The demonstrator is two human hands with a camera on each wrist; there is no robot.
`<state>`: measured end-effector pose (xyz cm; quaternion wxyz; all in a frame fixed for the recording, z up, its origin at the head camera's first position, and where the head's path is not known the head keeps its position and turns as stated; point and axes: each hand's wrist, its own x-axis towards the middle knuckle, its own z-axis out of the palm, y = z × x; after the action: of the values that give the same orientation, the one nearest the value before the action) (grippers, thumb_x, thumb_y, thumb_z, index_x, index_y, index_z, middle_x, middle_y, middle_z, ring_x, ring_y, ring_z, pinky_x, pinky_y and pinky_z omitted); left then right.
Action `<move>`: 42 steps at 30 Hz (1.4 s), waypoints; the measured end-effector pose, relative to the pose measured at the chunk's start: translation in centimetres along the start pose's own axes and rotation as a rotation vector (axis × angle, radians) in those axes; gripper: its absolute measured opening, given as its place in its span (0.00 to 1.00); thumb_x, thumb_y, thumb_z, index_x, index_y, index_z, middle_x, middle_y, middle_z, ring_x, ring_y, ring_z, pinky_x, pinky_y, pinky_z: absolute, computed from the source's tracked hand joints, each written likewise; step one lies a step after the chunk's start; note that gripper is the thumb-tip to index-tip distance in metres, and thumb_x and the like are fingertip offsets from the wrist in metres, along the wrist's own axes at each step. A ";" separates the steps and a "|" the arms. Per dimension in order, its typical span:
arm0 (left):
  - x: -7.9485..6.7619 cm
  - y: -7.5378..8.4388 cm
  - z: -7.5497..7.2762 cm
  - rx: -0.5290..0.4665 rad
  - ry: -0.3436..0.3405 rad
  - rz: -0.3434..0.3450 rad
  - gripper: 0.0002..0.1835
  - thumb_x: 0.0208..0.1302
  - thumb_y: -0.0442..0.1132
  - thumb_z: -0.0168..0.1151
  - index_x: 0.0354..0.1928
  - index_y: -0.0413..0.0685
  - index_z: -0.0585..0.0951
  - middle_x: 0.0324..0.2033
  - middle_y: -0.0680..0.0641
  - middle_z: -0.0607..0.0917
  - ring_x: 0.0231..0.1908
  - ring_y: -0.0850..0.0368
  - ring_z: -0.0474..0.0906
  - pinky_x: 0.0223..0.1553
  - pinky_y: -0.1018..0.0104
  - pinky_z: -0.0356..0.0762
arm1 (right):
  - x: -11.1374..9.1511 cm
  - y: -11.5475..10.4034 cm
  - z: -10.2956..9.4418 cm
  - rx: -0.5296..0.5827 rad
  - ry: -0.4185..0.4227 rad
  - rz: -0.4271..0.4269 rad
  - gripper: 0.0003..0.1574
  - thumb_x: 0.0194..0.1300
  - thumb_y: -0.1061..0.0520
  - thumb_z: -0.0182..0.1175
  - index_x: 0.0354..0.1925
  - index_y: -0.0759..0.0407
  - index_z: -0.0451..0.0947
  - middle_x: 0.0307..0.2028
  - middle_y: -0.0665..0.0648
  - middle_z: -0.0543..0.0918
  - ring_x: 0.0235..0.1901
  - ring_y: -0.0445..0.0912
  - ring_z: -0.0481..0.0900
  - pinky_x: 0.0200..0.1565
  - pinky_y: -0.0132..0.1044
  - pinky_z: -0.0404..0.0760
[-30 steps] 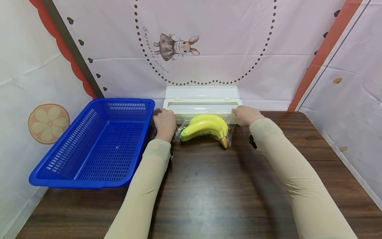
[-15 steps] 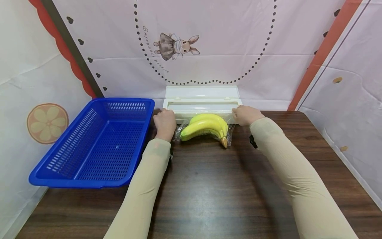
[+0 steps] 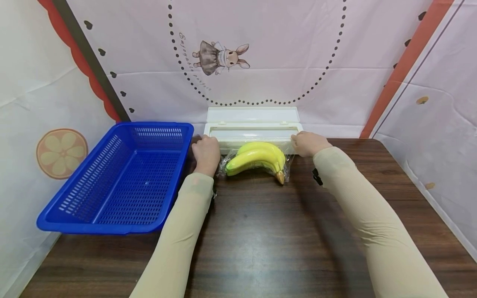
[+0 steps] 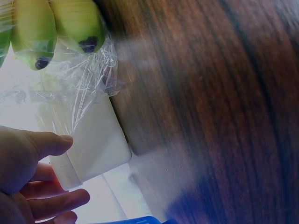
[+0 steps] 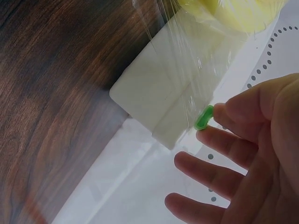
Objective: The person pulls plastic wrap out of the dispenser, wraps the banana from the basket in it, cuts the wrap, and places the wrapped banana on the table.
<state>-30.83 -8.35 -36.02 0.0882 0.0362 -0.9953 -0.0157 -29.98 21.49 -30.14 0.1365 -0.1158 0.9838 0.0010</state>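
A bunch of yellow bananas (image 3: 257, 159) with green tips lies under clear cling film (image 3: 222, 163) against the front of a white cling film dispenser box (image 3: 253, 145). The box's lid (image 3: 253, 114) stands raised at the back. My left hand (image 3: 206, 155) grips the box's left end, thumb at the film and fingers below the edge. At the right end, my right hand (image 3: 310, 144) pinches a small green slider (image 5: 204, 117) between thumb and index finger; its other fingers are spread. In the head view the slider is hidden.
A blue plastic basket (image 3: 115, 228) stands on the left of the dark wooden table (image 3: 257, 231), close beside my left arm. A printed cloth (image 3: 279, 82) hangs right behind the box, with more cloth along both sides.
My right hand has shifted very slightly to the right at the box's end. The left hand, bananas, box and basket stay in place.
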 end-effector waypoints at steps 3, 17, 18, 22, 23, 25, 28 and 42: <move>0.0 0.0 0.0 -0.006 0.006 0.000 0.16 0.72 0.35 0.44 0.47 0.42 0.82 0.42 0.39 0.81 0.38 0.43 0.80 0.41 0.48 0.76 | 0.0 0.0 0.0 -0.011 -0.001 -0.007 0.32 0.74 0.52 0.32 0.71 0.60 0.54 0.68 0.67 0.62 0.67 0.64 0.60 0.62 0.62 0.61; -0.2 0.0 -0.1 -0.012 0.027 -0.001 0.15 0.71 0.35 0.44 0.45 0.42 0.82 0.41 0.39 0.81 0.37 0.43 0.81 0.41 0.49 0.77 | -0.2 0.2 -0.1 -0.013 0.000 0.011 0.32 0.74 0.51 0.30 0.70 0.61 0.56 0.67 0.68 0.63 0.65 0.66 0.61 0.61 0.65 0.62; -0.2 0.0 -0.1 -0.012 0.026 0.000 0.15 0.71 0.35 0.44 0.45 0.42 0.82 0.42 0.39 0.81 0.37 0.43 0.81 0.41 0.49 0.77 | -0.2 0.2 -0.1 -0.009 0.000 0.014 0.32 0.74 0.51 0.30 0.70 0.61 0.56 0.67 0.68 0.63 0.66 0.66 0.61 0.61 0.65 0.61; -0.1 0.0 -0.1 -0.012 0.025 -0.002 0.15 0.71 0.35 0.44 0.45 0.42 0.82 0.42 0.39 0.81 0.37 0.43 0.81 0.41 0.49 0.77 | -0.2 0.2 -0.1 -0.005 -0.006 0.020 0.32 0.74 0.51 0.29 0.71 0.61 0.55 0.68 0.68 0.62 0.66 0.66 0.60 0.61 0.65 0.61; -0.1 0.0 -0.1 -0.012 0.025 -0.002 0.15 0.71 0.35 0.44 0.45 0.42 0.82 0.42 0.39 0.81 0.37 0.43 0.81 0.41 0.49 0.77 | -0.2 0.3 -0.1 -0.005 -0.008 0.023 0.32 0.74 0.51 0.30 0.71 0.61 0.55 0.68 0.68 0.61 0.66 0.66 0.59 0.61 0.65 0.60; -0.1 0.0 0.0 -0.013 0.024 -0.002 0.16 0.71 0.35 0.44 0.45 0.42 0.82 0.42 0.39 0.81 0.37 0.43 0.81 0.41 0.49 0.77 | -0.3 0.3 -0.1 -0.010 -0.011 0.022 0.32 0.74 0.51 0.31 0.71 0.60 0.54 0.68 0.68 0.60 0.67 0.65 0.58 0.62 0.65 0.60; 0.0 0.0 0.0 -0.011 0.013 0.000 0.16 0.72 0.35 0.43 0.46 0.42 0.82 0.43 0.39 0.81 0.38 0.43 0.81 0.41 0.48 0.77 | -0.4 0.5 -0.1 -0.018 -0.015 0.026 0.32 0.73 0.52 0.33 0.71 0.60 0.54 0.69 0.67 0.60 0.67 0.64 0.58 0.62 0.64 0.60; -0.1 -0.1 0.2 0.001 0.009 0.012 0.13 0.69 0.35 0.49 0.47 0.41 0.82 0.43 0.38 0.80 0.36 0.43 0.80 0.41 0.49 0.77 | -0.5 1.9 0.7 0.017 0.026 -0.002 0.33 0.71 0.57 0.33 0.72 0.60 0.51 0.70 0.66 0.56 0.68 0.64 0.56 0.63 0.62 0.59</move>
<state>-30.75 -8.45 -36.19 0.0930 0.0304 -0.9951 -0.0143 -29.75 23.46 -30.70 0.1245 -0.1158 0.9854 -0.0090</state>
